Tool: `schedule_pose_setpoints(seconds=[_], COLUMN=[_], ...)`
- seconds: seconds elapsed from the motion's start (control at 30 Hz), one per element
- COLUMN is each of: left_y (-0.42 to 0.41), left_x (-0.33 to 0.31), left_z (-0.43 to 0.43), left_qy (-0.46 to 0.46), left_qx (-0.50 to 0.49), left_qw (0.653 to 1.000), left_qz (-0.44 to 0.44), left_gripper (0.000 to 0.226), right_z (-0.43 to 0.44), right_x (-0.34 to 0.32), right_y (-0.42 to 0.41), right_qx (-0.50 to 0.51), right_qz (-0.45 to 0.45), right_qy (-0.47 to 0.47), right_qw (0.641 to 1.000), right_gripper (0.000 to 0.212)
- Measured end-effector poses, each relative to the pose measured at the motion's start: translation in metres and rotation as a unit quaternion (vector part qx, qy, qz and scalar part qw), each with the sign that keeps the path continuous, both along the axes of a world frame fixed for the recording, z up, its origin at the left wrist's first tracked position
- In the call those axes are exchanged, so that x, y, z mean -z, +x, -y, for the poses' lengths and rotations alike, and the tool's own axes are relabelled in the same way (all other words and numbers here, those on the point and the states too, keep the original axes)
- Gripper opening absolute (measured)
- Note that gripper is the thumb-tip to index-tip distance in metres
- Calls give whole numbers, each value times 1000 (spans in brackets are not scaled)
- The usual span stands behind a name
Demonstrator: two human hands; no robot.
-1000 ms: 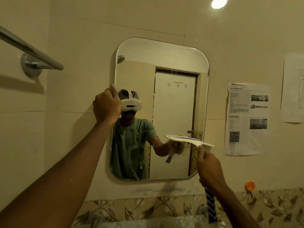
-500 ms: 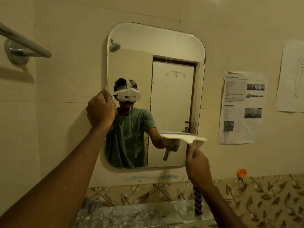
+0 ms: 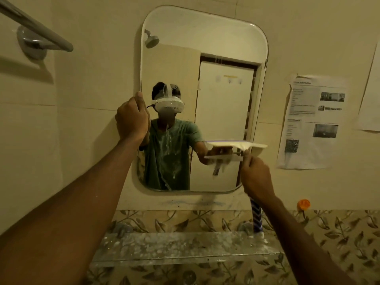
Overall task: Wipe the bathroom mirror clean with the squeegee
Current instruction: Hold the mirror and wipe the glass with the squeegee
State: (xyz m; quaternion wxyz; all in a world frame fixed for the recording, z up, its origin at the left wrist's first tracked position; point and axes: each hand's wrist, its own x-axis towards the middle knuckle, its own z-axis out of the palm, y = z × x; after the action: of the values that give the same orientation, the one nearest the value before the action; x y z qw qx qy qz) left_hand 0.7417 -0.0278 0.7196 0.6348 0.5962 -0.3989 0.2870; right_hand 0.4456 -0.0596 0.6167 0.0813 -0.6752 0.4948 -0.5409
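Head view looking forward and slightly down at a rounded rectangular mirror (image 3: pixel 226 38) hanging on a pale tiled wall; left hand (image 3: pixel 131 118) gripping the mirror's left edge at about mid-height, fingers curled around the rim, thumb pointing up; right hand (image 3: pixel 256 177) closing firmly around the handle of a squeegee (image 3: pixel 236 145), holding it upright near the mirror's lower right corner; squeegee's white head lying level and pressing against the glass, its right end reaching just past the mirror's right edge, its blue-and-white striped handle (image 3: pixel 256 217) sticking out below the fist; hands staying well apart, one on each side of the glass; streaks of white foam (image 3: pixel 167 149) running down the left half of the mirror, over the reflection of a person in a green shirt wearing a white headset; right half of the glass showing a reflected door and looking free of streaks; metal towel rail (image 3: pixel 37 29) jutting from the wall at upper left; printed paper sheets (image 3: pixel 312 120) sticking to the wall right of the mirror; glass shelf (image 3: pixel 185 247) spotted with white flecks sitting below the mirror, in front of a band of leaf-patterned tiles; small orange object (image 3: pixel 304 204) showing on the wall at lower right, too blurred to identify
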Motion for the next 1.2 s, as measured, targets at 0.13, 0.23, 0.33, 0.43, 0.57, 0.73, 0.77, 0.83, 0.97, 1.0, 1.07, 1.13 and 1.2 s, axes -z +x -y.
schedule_pose_setpoints(seconds=[0.13, 0.23, 0.33, 0.43, 0.57, 0.73, 0.77, 0.83, 0.97, 1.0, 1.07, 1.13, 1.2], left_y=[2, 3, 4, 3, 5, 6, 6, 6, 6, 5, 5, 5, 7], left_x=[1, 2, 2, 2, 2, 3, 4, 3, 4, 4, 3, 1, 1], left_z=[1, 1, 1, 1, 3, 6, 6, 6, 6, 5, 4, 2, 1], left_qy=[3, 6, 7, 7, -1, -6, -7, -5, 4, 3, 4, 7, 14], left_qx=[-6, -2, 2, -2, -6, -11, -10, -11, -17, -17, -12, -6, 8], left_qw=[1000, 1000, 1000, 1000, 1000, 1000, 1000, 1000, 1000, 1000, 1000, 1000, 1000], left_qz=[14, 15, 16, 15, 17, 16, 16, 16, 16, 18, 20, 20, 14], left_gripper=[53, 54, 55, 55, 55, 56, 56, 56, 55, 55, 54, 54, 55], right_z=[-19, -30, -23, -9, -4, -16, -18, -24, -30, -29, -29, -32, -36], right_x=[83, 103, 68, 20, 29, 101, 110, 123, 136, 136, 133, 126, 112], right_y=[7, 6, 4, 1, 3, 12, 13, 16, 15, 13, 11, 9, 7], right_qx=[9, 24, 16, 11, 17, 35, 37, 44, 47, 46, 48, 49, 49], right_qz=[-2, -13, 30, 57, 39, 35, 32, 23, 22, 19, 4, -2, 4], right_qy=[68, 96, 65, 11, 8, 36, 36, 36, 47, 52, 68, 81, 76], right_qw=[998, 995, 997, 998, 999, 998, 998, 998, 998, 997, 996, 996, 996], right_gripper=[45, 48, 50, 56, 54, 48, 47, 43, 42, 43, 45, 48, 51])
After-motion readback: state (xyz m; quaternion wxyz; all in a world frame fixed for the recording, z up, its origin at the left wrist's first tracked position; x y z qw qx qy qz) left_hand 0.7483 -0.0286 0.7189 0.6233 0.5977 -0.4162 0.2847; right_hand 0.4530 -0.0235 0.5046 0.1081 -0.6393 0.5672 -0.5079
